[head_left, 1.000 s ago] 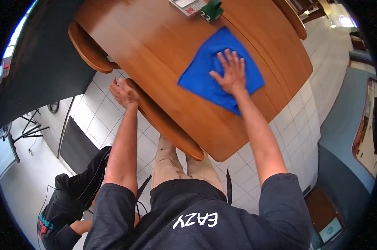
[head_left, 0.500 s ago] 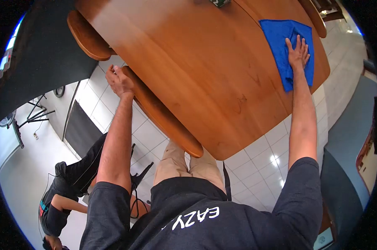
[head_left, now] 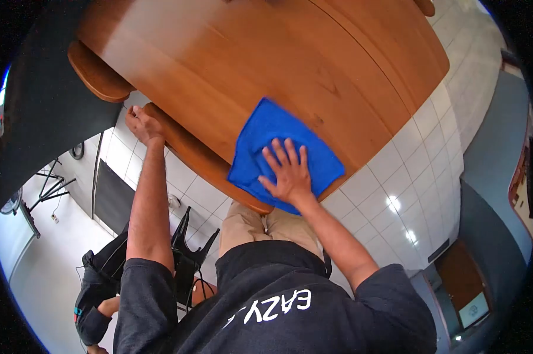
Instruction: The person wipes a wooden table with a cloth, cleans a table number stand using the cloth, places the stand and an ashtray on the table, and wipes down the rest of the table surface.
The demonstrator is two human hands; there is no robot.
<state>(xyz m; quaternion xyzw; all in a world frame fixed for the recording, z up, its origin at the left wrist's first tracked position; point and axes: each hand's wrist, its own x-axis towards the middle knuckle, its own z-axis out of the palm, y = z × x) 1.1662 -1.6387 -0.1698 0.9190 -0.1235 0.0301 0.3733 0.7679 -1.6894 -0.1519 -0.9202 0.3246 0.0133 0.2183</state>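
A blue cloth [head_left: 252,133] lies spread over the near edge of the brown wooden table [head_left: 219,71], its lower part reaching over the chair's back. My right hand [head_left: 290,174] presses flat on it with the fingers apart. Over to the left, my left hand [head_left: 144,125] is beside the end of a curved wooden chair back [head_left: 190,150]. Its fingers are loosely bent with a gap to the thumb, and I see nothing in them. Whether that hand rests on the chair is hard to tell.
Another wooden chair back [head_left: 98,74] stands farther left along the table. A person in dark clothes [head_left: 95,301] is at the lower left, near a black stand [head_left: 190,245]. White floor tiles [head_left: 390,183] run along the right, beside a grey-blue surface [head_left: 493,153].
My right hand has drawn the blue cloth from the table's far right to the near edge in front of me. The view has shifted; my left hand stays by the chair back.
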